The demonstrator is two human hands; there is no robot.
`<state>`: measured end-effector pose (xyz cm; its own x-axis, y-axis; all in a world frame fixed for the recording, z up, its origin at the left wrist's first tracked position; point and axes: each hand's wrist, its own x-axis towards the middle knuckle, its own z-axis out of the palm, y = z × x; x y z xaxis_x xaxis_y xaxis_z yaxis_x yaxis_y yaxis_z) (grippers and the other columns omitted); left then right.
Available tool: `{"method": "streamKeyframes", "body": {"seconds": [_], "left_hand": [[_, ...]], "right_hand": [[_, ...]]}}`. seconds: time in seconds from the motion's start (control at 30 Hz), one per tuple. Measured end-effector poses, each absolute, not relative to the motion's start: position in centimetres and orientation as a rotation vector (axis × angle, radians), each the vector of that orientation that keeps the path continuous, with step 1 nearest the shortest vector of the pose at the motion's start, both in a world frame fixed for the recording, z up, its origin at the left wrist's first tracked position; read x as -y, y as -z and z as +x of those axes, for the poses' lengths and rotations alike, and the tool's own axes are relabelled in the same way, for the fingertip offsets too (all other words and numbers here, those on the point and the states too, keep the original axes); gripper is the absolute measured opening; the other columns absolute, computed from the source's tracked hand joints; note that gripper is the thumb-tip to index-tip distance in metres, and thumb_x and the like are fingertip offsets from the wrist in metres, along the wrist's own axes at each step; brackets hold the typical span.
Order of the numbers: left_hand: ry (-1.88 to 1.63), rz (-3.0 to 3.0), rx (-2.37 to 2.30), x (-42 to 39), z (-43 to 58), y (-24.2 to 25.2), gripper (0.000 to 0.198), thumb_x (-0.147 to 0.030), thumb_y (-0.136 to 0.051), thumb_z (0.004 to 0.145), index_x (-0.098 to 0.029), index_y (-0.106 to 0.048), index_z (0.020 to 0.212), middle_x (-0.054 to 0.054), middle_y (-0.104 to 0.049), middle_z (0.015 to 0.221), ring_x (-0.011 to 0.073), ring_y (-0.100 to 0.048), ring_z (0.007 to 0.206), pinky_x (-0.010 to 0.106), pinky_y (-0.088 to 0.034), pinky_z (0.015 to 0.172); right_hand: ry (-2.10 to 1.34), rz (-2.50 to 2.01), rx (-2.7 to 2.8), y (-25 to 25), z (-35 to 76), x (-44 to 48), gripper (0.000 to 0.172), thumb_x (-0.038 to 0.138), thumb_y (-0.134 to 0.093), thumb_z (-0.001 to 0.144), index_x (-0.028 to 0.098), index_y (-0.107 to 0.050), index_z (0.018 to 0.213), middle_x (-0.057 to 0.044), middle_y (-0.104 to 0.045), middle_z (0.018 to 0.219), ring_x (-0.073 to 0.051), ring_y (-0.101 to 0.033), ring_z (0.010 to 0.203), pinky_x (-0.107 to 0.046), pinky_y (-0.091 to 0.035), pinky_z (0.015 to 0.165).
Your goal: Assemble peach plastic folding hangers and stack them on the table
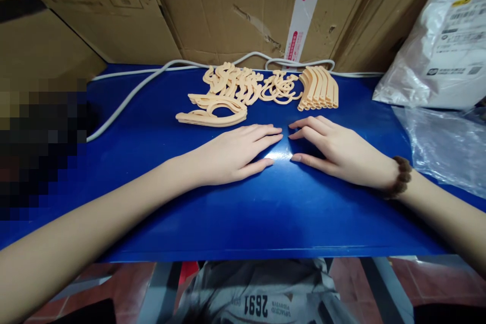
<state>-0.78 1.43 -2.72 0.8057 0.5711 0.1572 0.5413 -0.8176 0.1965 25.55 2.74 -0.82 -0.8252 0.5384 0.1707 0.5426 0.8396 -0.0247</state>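
My left hand (235, 154) lies flat on the blue table, fingers stretched out and holding nothing. Facing it across a small gap, my right hand (328, 147) rests with its fingers apart, also bare. Just beyond the left hand lie flat, curved cream plastic pieces that look like folded hangers (212, 119). Behind them is a heap of wavy cream plastic parts (231, 81). Cream plastic hooks (280, 87) sit in a tangled pile in the middle. Past my right hand, several curved cream arm pieces (319, 88) are lined up side by side.
A white cable (132, 93) runs along the back of the blue table (246, 223). Cardboard boxes (228, 15) stand behind it. On the right are a white plastic parcel bag (436, 45) and clear plastic film (448, 142). The left edge is blurred out.
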Motion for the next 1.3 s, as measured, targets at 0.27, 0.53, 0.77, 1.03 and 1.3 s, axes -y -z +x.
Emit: {"method": "streamKeyframes", "body": {"seconds": [0.27, 0.53, 0.77, 1.03, 1.3], "left_hand": [[-0.315, 2.883, -0.883, -1.3, -0.8, 2.8, 0.054, -0.04, -0.036, 0.105, -0.007, -0.045, 0.147, 0.013, -0.044, 0.154, 0.0264, -0.041, 0.142, 0.04, -0.031, 0.121], [-0.351, 2.916, -0.87, -1.2, -0.8, 2.9, 0.05, -0.037, -0.036, 0.106, -0.008, -0.048, 0.144, 0.013, -0.046, 0.153, 0.0265, -0.043, 0.141, 0.04, -0.032, 0.12], [-0.359, 2.948, -0.853, -1.2, -0.7, 2.9, 0.049, -0.035, -0.038, 0.105, -0.007, -0.05, 0.143, 0.015, -0.048, 0.151, 0.0294, -0.045, 0.14, 0.043, -0.036, 0.118], [-0.355, 2.967, -0.848, -1.2, -0.8, 3.0, 0.048, -0.034, -0.038, 0.105, -0.006, -0.05, 0.142, 0.016, -0.048, 0.151, 0.0302, -0.045, 0.14, 0.044, -0.036, 0.118], [-0.354, 2.973, -0.848, -1.2, -0.8, 2.9, 0.048, -0.035, -0.038, 0.105, -0.007, -0.05, 0.142, 0.015, -0.048, 0.151, 0.029, -0.046, 0.139, 0.043, -0.037, 0.117]], "right_hand": [[0.052, -0.884, 2.799, 0.2, 25.2, -3.3, 0.037, 0.043, -0.046, 0.1, 0.015, -0.064, 0.115, -0.014, -0.063, 0.122, -0.026, -0.06, 0.109, -0.041, -0.051, 0.094], [0.495, -1.088, 2.706, -2.8, 23.4, -7.8, 0.036, 0.039, -0.043, 0.098, 0.017, -0.071, 0.098, -0.016, -0.064, 0.105, -0.034, -0.057, 0.103, -0.05, -0.048, 0.087], [0.551, -1.156, 2.717, -1.9, 22.6, -14.9, 0.031, 0.043, -0.048, 0.091, 0.024, -0.072, 0.088, -0.013, -0.066, 0.093, -0.033, -0.057, 0.095, -0.045, -0.047, 0.074], [0.355, -1.188, 2.737, -1.3, 21.8, -16.8, 0.024, 0.044, -0.059, 0.083, 0.022, -0.068, 0.077, -0.012, -0.067, 0.089, -0.033, -0.059, 0.096, -0.045, -0.042, 0.082], [0.586, -1.172, 2.814, -1.4, 20.8, -16.3, 0.018, 0.032, -0.054, 0.086, 0.02, -0.065, 0.078, -0.01, -0.069, 0.087, -0.027, -0.059, 0.088, -0.042, -0.043, 0.08]]}}
